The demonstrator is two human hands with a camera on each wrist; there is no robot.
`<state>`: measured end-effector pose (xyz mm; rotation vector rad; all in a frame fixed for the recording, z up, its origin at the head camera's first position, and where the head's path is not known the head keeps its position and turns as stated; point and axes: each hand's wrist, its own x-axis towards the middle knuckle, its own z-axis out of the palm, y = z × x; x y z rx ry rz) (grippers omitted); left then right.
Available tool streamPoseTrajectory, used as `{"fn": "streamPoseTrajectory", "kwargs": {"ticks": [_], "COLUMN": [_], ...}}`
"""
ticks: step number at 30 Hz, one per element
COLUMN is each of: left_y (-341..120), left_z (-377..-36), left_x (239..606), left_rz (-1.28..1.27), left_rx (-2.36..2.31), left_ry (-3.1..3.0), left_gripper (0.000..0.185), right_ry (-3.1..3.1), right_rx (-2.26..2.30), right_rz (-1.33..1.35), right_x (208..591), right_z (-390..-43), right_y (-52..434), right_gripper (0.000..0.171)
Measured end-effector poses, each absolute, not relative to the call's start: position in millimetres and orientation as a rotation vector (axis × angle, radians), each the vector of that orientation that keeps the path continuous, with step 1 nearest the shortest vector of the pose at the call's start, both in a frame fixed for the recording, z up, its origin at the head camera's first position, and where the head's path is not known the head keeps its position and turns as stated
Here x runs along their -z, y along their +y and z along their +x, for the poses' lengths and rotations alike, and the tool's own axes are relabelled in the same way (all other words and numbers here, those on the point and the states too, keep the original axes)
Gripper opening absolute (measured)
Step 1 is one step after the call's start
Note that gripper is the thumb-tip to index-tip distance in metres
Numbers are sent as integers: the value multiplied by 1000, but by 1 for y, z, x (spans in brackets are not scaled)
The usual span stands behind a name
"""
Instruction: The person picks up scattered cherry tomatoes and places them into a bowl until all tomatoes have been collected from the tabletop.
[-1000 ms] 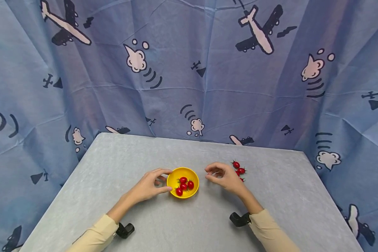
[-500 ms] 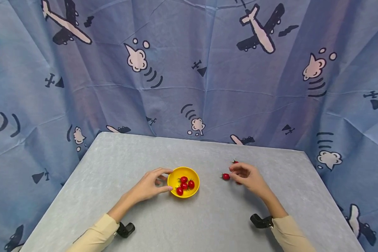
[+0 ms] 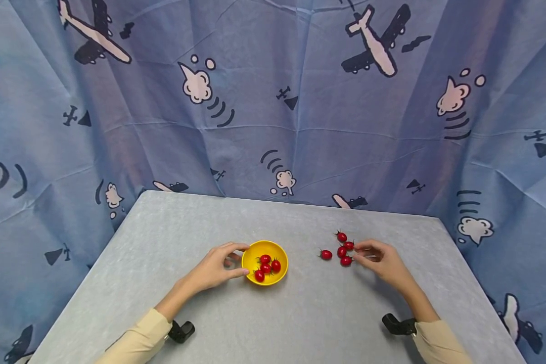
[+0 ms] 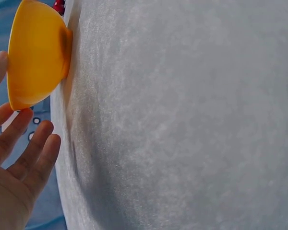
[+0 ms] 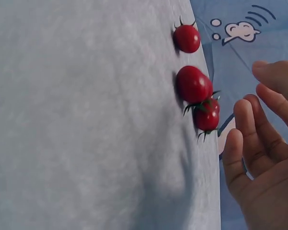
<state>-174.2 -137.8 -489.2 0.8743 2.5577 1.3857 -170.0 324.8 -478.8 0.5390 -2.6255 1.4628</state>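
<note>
In the head view, a yellow bowl (image 3: pixel 281 253) holds several cherry tomatoes (image 3: pixel 275 266). My left hand (image 3: pixel 214 268) lightly holds its left rim, thumb on the near side and forefinger on the far side. From the left wrist, the bowl (image 4: pixel 36 55) shows side-on with the fingertips at its edge; the remaining fingers spread away from it. To the right, my right hand (image 3: pixel 384 263) hovers with relaxed, slightly bent fingers, nothing between them. Its fingertips are right beside a loose group of cherry tomatoes (image 3: pixel 342 252). Green stems stick out from the tomatoes (image 5: pixel 191 84) in the right wrist view.
The pale grey tabletop (image 3: pixel 296 318) spreads under both arms. Left of the loose group lies a single cherry tomato (image 3: pixel 326 255), between it and the bowl. Behind the far table edge hangs a blue curtain (image 3: pixel 255 101) printed with planes.
My right hand has moved right, from near the bowl past the loose tomatoes to their right side, uncovering them. One tomato now lies apart, left of the group. My left hand and the bowl stay put.
</note>
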Motion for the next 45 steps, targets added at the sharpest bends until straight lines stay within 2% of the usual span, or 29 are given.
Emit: {"fn": "streamPoseTrajectory", "kwargs": {"ticks": [10,21,27,34,45], "left_y": [-137,-137,-137,-138,-137], "left_z": [-175,-175,-174,-174,-173], "left_x": [489,490,488,489,488], "left_rz": [899,880,887,852,860], "left_rx": [-1418,-1387,-1399,-1385,-1391], "left_ry": [2538,2553,2552,2552,2543], "left_gripper": [57,58,57,58,58], "right_ry": [-2676,-2813,-2817,-2822,-2773], "right_rx": [-1410,-1429,-1429,-1306,-1252], "right_rz": [527,423,398,365,278], "right_x": [488,490,491,498,500], "right_z": [-166,-165,-163,-165,-167], "right_y": [331,333,329,320,307], "right_gripper": [30,47,50,49,34]}}
